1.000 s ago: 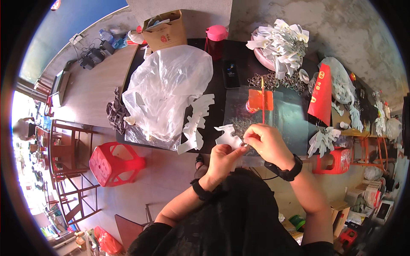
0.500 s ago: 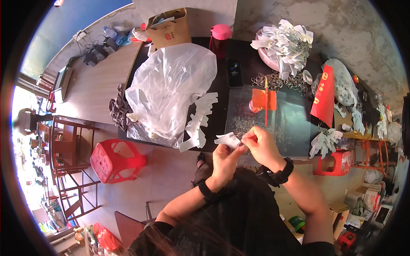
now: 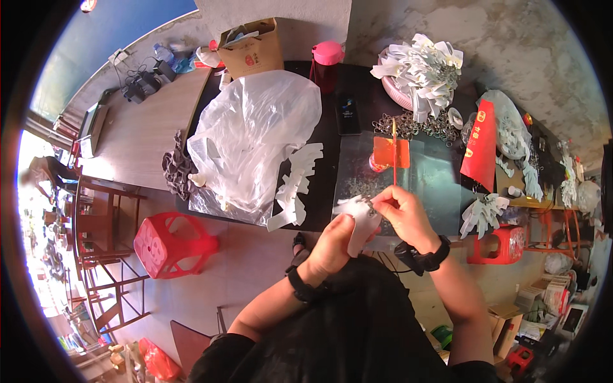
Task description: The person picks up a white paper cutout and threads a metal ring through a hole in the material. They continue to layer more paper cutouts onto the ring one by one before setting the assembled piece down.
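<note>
My left hand (image 3: pixel 329 245) is closed round a small bunch of white strips (image 3: pixel 364 223) at the table's front edge. Beside it, the fingers of my right hand (image 3: pixel 410 217) are pinched together at the upper end of that bunch, by something small and dark, perhaps a ring. A row of loose white strips (image 3: pixel 297 185) lies to the left of my hands. Beyond them is a pile of dark metal rings (image 3: pixel 403 126). A pink bowl (image 3: pixel 397 96) heaped with bunched white strips (image 3: pixel 423 71) stands at the back.
A large clear plastic bag (image 3: pixel 252 140) covers the table's left part. An orange block (image 3: pixel 387 150) with a thin stick across it lies ahead of my hands. Another strip bunch (image 3: pixel 483 213) hangs at the right edge. A phone (image 3: pixel 348 116) and a pink-lidded bottle (image 3: pixel 327 55) stand behind.
The bunch in my left hand has turned, and more of its white strips now show, pointing down. My right hand has stayed close by, its fingers still pinched at the bunch's upper end.
</note>
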Demonstrator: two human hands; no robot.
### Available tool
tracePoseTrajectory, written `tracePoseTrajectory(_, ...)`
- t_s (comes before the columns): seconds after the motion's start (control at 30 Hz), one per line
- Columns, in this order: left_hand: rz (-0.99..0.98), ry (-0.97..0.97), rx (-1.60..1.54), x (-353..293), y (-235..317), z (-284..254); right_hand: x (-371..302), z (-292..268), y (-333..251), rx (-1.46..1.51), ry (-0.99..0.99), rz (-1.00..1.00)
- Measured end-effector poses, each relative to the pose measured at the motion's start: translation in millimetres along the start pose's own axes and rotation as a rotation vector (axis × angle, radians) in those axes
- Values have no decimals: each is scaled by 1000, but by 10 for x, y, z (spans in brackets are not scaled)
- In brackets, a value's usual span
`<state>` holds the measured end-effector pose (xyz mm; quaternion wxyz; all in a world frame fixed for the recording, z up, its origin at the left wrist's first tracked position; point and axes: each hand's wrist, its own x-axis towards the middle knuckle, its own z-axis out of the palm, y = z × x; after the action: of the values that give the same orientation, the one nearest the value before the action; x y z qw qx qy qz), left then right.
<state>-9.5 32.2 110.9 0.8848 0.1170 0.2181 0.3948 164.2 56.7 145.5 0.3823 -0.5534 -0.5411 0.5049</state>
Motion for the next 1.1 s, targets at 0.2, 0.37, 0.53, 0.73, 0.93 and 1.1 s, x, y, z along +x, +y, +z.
tracePoseTrajectory(0.2,-167,-33,-49,-7,156,43,-66,-61,-152,-100,-87,-87)
tracePoseTrajectory(0.37,-8,140,47,31,36,89,-91,-51,-52,81,-67,-10)
tracePoseTrajectory(0.53,84,189,202,20,-42,77,-178,9,-88,79,-47,63)
tracePoseTrajectory(0.73,72,45,248,-70,-21,261,-207,-61,-80,-26,-12,-25)
tracePoseTrajectory(0.93,-277,1,-13,-47,181,126,-266,-83,-69,-49,-70,29)
tracePoseTrajectory(1.1,-185,76,38,-7,181,-69,-308,-124,-145,-51,-139,1)
